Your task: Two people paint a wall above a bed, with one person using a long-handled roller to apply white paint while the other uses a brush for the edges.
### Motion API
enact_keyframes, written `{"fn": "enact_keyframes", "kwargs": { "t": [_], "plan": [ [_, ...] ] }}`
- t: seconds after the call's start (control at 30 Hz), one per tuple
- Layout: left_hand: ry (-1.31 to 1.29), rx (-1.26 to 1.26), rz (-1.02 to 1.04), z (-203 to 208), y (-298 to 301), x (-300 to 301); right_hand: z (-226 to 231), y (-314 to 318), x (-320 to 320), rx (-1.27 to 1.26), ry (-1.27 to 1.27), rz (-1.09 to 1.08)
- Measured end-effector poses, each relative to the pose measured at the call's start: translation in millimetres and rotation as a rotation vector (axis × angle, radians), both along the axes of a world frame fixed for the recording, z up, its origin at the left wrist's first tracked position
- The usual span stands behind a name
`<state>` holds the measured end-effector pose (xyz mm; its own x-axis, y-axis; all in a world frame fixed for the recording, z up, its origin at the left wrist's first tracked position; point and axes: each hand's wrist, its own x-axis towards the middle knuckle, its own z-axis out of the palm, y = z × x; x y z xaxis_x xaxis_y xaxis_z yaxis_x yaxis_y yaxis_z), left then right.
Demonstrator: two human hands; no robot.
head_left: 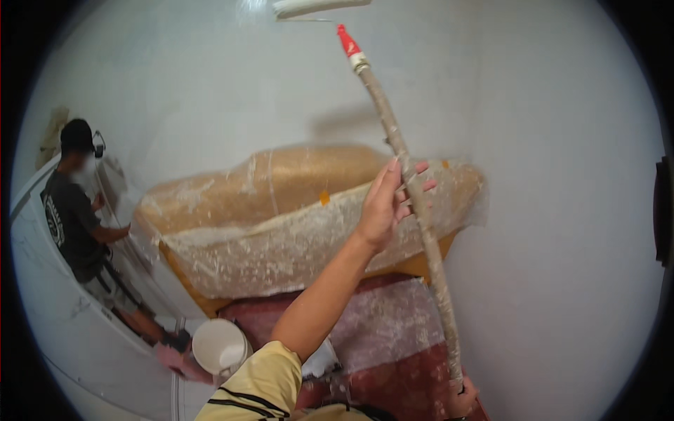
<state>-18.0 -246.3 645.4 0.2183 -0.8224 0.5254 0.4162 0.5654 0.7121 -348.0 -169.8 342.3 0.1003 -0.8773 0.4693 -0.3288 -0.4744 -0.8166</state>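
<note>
A left hand (382, 214) loosely cradles a long pole (429, 242); the right hand (461, 400) grips its lower end beneath a raised paint roller (321, 8).

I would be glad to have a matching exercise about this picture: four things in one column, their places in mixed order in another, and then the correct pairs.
Things
1. left hand
2. right hand
3. roller head
4. bucket

Places
A. at the lower end of the pole
B. toward the lower left, to the right of the other person
C. on the pole, between its two ends
D. at the picture's top edge, beyond the red handle

Pairs: 1-C, 2-A, 3-D, 4-B
</note>
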Motion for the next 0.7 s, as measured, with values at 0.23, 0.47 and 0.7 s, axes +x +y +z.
{"fn": "enact_keyframes", "kwargs": {
  "t": [0.23,0.47,0.7],
  "plan": [
    [0.383,0.365,0.433,-117,50,-34,-7,89,-81,0.623,0.542,0.237],
    [0.493,0.848,0.630,-286,89,-63,51,121,-62,0.886,0.201,0.469],
    [0.533,1.236,0.669,-456,122,-74,-19,130,-48,0.895,0.428,0.615]
  ]
}}
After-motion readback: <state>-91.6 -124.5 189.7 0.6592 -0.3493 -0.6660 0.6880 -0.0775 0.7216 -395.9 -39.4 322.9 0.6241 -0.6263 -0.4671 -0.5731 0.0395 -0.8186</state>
